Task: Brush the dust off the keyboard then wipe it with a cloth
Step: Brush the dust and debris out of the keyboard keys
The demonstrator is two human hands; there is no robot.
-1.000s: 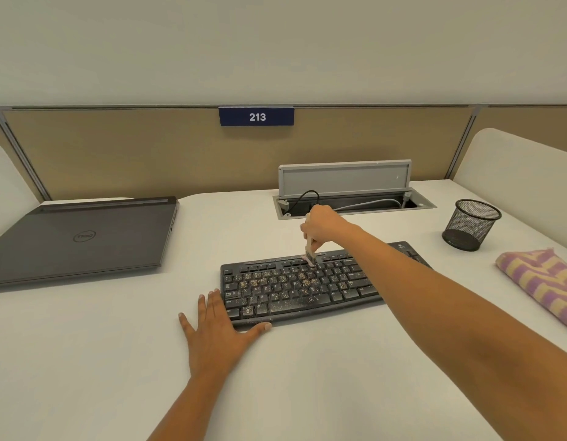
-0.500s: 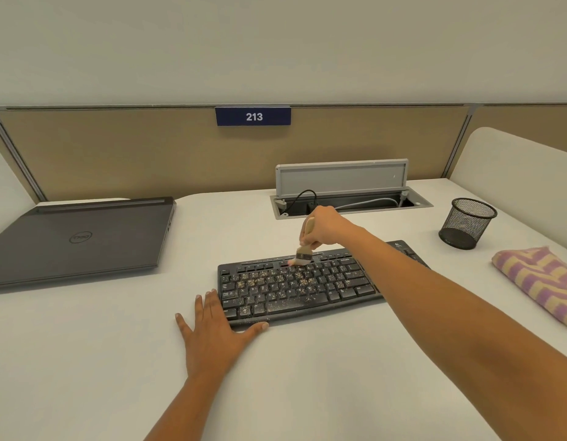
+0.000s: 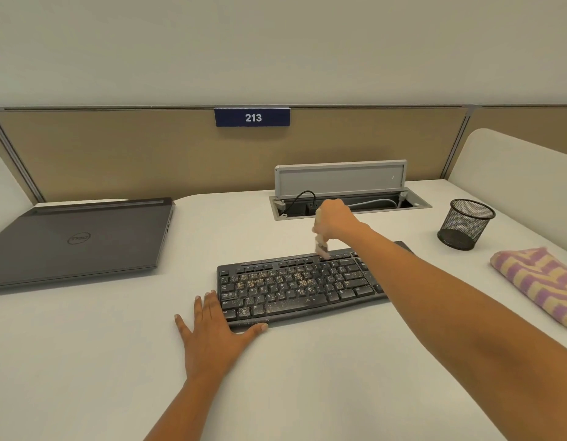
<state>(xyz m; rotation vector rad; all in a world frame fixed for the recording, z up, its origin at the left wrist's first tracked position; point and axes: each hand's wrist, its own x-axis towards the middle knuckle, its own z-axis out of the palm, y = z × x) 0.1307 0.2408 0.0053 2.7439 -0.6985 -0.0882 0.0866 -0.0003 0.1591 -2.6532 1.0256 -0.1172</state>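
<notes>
Brush [image 3: 321,247] gripped by right hand [image 3: 334,221] shifted right on keyboard [image 3: 291,289]; left hand [image 3: 212,338] spread; cloth [image 3: 539,281] aside.

"213" is printed in white on a blue sign [image 3: 252,117] fixed to the partition [image 3: 116,154]. "DELL" logo is seen on the closed laptop [image 3: 79,239] lid.

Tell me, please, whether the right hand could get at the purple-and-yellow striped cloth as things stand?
Probably yes: the purple-and-yellow striped cloth lies uncovered right of the black keyboard, nothing between, but the right hand grips a small brush.
</notes>
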